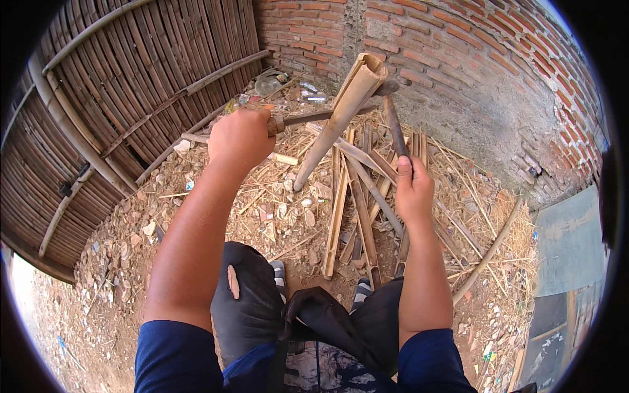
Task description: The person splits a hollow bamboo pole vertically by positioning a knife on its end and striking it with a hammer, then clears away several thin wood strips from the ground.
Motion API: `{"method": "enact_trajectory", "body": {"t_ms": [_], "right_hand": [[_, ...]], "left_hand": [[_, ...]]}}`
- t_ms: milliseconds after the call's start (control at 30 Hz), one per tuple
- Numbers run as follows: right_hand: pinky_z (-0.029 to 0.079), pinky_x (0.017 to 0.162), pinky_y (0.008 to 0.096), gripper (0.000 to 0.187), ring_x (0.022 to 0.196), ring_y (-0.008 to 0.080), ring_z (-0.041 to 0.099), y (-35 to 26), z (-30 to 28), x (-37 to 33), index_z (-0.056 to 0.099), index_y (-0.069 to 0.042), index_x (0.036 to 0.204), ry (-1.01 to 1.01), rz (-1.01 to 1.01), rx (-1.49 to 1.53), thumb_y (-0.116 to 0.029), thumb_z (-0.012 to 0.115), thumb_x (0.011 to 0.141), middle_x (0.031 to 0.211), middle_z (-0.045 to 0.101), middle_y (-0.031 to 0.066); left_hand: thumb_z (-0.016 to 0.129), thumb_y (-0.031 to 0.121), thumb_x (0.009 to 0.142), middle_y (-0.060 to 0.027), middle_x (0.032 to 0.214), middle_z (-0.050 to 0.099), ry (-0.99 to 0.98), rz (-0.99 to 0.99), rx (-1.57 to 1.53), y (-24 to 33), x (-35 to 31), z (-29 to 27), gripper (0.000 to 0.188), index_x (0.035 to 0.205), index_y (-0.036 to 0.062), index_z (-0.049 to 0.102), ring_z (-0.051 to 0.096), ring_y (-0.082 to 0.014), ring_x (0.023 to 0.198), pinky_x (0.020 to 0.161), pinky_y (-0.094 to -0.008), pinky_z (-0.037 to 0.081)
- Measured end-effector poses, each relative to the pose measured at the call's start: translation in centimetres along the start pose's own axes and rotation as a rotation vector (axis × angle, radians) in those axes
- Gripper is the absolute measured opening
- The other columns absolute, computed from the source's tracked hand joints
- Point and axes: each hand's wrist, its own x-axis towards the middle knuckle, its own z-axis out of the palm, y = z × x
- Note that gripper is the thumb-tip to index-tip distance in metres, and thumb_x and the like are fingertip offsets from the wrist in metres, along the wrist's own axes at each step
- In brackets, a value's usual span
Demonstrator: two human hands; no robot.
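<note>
My left hand (239,136) is closed round the wooden handle of a machete (309,118), its blade pointing right. The blade crosses a bamboo pole (342,116) that stands tilted, its top end split open and its lower end near the ground. Whether the blade sits inside the split, I cannot tell. In my right hand (414,190) is a hammer (396,128), gripped by its dark handle. The hammer's head is up beside the bamboo, just above the blade's far end, and partly hidden by the pole.
Several split bamboo strips (360,216) lie in a pile before my feet. Stones and straw cover the ground (131,262). A bamboo-slat wall (151,72) rises at the left, a brick wall (452,65) behind. Grey sheets (570,242) stand at the right.
</note>
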Motion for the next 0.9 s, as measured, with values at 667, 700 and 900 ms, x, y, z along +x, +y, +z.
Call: {"method": "enact_trajectory", "body": {"t_ms": [667,700,900], "right_hand": [[0.047,0.058,0.0416,0.040,0.063,0.0354,0.063,-0.6,-1.1,0.1,0.058,-0.002,0.102,0.202,0.034,0.061,-0.040,0.048,0.109,0.071,0.063,0.0155],[0.047,0.058,0.0421,0.040,0.063,0.0361,0.064,-0.3,-0.5,0.0,0.058,-0.002,0.102,0.223,-0.026,-0.024,-0.040,0.048,0.109,0.072,0.063,0.0161],[0.047,0.064,0.0443,0.046,0.067,0.0318,0.062,1.7,-0.1,0.6,0.062,-0.003,0.101,-0.013,0.099,-0.140,-0.045,0.046,0.109,0.075,0.063,0.0147]], "left_hand": [[0.074,0.026,0.083,-0.0124,0.089,0.072,-0.023,-0.007,-0.007,0.8,-0.4,-0.3,0.020,0.096,0.0118,0.071,0.071,-0.0343,0.088,0.079,-0.0482,0.057],[0.074,0.026,0.083,-0.0123,0.089,0.072,-0.012,-0.002,-0.012,0.9,-0.3,-0.5,0.020,0.096,0.0118,0.071,0.071,-0.0343,0.087,0.079,-0.0483,0.057],[0.071,0.024,0.085,-0.0143,0.097,0.075,-0.085,0.030,0.029,1.4,-0.2,-0.9,0.024,0.105,0.0105,0.070,0.074,-0.0341,0.093,0.080,-0.0462,0.060]]}}
